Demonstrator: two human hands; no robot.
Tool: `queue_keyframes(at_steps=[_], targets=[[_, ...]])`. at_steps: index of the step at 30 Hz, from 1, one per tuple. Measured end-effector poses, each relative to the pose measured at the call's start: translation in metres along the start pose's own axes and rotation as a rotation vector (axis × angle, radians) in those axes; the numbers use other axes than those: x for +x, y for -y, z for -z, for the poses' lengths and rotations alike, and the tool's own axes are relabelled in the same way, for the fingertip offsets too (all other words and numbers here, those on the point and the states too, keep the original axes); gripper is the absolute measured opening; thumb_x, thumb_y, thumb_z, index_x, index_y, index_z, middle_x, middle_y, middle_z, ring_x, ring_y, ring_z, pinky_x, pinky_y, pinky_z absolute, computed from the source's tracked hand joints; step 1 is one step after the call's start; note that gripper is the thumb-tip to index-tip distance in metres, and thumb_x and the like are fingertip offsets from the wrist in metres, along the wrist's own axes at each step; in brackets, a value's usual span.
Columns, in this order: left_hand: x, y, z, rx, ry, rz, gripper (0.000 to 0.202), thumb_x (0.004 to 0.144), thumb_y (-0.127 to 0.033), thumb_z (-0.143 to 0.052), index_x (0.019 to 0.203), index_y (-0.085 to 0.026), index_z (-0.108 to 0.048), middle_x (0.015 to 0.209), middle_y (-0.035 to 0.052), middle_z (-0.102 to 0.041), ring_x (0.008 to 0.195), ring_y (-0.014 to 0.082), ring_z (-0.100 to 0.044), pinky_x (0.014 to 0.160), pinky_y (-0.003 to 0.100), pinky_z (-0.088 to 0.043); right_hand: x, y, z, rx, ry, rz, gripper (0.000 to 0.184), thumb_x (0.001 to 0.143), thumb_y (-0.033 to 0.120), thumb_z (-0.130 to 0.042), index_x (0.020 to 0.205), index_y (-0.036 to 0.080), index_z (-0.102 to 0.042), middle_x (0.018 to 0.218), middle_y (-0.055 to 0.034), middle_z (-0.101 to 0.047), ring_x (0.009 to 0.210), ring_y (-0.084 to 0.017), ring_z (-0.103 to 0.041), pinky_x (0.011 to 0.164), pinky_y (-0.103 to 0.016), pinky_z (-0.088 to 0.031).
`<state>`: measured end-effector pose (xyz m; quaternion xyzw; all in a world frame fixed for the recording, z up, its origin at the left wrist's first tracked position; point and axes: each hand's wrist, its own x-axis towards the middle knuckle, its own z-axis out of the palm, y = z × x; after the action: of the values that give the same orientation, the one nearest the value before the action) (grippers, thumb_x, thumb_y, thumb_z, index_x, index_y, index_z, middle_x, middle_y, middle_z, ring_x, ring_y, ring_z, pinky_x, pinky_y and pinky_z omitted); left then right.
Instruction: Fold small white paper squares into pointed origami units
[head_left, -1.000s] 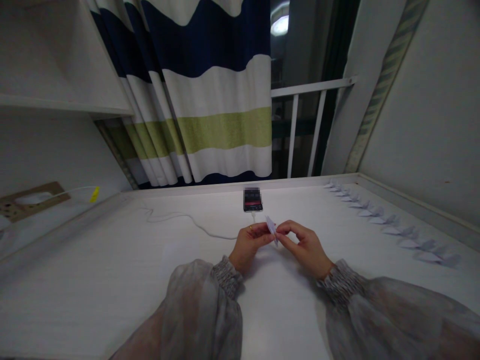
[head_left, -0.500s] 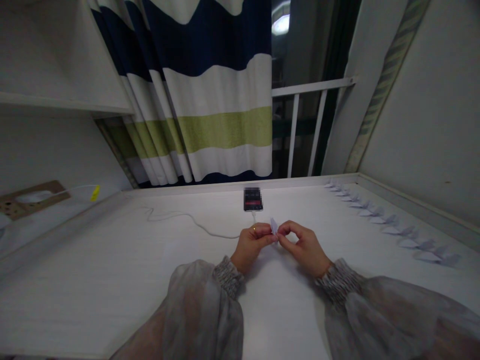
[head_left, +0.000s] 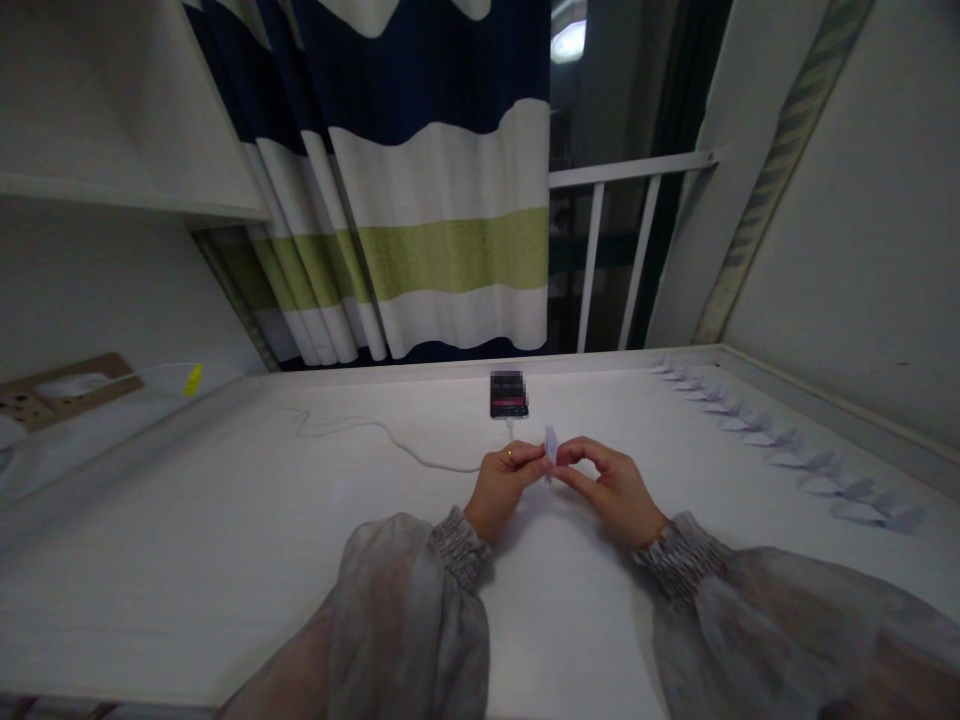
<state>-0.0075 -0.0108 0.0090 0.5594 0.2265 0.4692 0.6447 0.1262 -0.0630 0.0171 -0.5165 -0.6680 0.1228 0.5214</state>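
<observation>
Between my hands, above the white table (head_left: 337,580), is a small piece of folded white paper (head_left: 551,443). My left hand (head_left: 501,488) pinches it from the left with thumb and fingers; a ring shows on one finger. From the right, the thumb and forefinger of my right hand (head_left: 616,495) close on the paper's edge. The lower part of the paper is mostly hidden by the fingertips. Along the table's right side runs a slanting row of several similar folded white paper pieces (head_left: 817,466).
A phone (head_left: 509,394) lies beyond my hands, with a white cable (head_left: 420,458) running left across the table. At the left wall is a brown power strip (head_left: 67,390) with a yellow tag (head_left: 193,379). A striped curtain (head_left: 450,250) and white railing (head_left: 637,172) stand behind the table.
The folded paper has turned slightly between my fingers, showing more of its face. Both hands keep nearly the same place, and the view has shifted a little.
</observation>
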Motion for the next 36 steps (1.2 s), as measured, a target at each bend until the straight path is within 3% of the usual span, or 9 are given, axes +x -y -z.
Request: queue_keyframes(at_steps=[7,16,21,26,36], targets=[[0.0000,-0.0007,0.0010,-0.002,0.036,0.037,0.015,0.059,-0.025,-0.069,0.069,-0.013,-0.069,0.067,0.0010,-0.059,0.070,0.0121,-0.052,0.074,0.027,-0.038,-0.0003,0.0011,-0.0010,0.047,-0.045,-0.070,0.012,0.069,0.029,-0.061,0.068,0.017,-0.058,0.066,-0.0007,-0.060,0.065,-0.015,-0.056,0.066,-0.028,-0.046],[0.0026,0.0062,0.0044,0.202,-0.002,-0.138,0.012,0.066,-0.022,-0.064,0.074,-0.016,-0.069,0.071,0.0011,-0.060,0.073,0.0119,-0.053,0.073,0.025,-0.040,-0.0006,-0.0029,-0.0039,0.094,-0.080,-0.112,0.012,0.068,0.029,-0.062,0.070,0.017,-0.061,0.068,-0.0013,-0.062,0.067,-0.015,-0.056,0.067,-0.029,-0.046],[-0.0001,0.0052,0.0021,0.344,-0.063,-0.174,0.020,0.068,-0.025,-0.062,0.084,-0.017,-0.068,0.082,0.0040,-0.065,0.080,0.0147,-0.057,0.079,0.028,-0.042,-0.0009,-0.0063,-0.0042,0.057,-0.098,-0.071,0.012,0.071,0.029,-0.059,0.075,0.018,-0.061,0.072,-0.0020,-0.063,0.070,-0.015,-0.056,0.069,-0.029,-0.046],[-0.0024,0.0008,-0.0010,0.406,-0.121,-0.135,0.018,0.067,-0.027,-0.062,0.080,-0.016,-0.069,0.082,0.0047,-0.067,0.080,0.0160,-0.059,0.081,0.030,-0.043,-0.0009,-0.0083,-0.0048,-0.022,-0.131,-0.008,0.012,0.073,0.028,-0.058,0.079,0.018,-0.057,0.074,-0.0023,-0.061,0.071,-0.016,-0.056,0.068,-0.029,-0.046],[0.0002,0.0045,0.0019,0.458,-0.055,-0.266,0.012,0.071,-0.025,-0.059,0.072,-0.017,-0.068,0.074,0.0021,-0.064,0.072,0.0121,-0.057,0.073,0.025,-0.043,-0.0010,-0.0064,-0.0056,-0.079,-0.100,0.100,0.006,0.077,0.022,-0.053,0.073,0.018,-0.057,0.074,-0.0027,-0.061,0.072,-0.015,-0.057,0.069,-0.028,-0.046]])
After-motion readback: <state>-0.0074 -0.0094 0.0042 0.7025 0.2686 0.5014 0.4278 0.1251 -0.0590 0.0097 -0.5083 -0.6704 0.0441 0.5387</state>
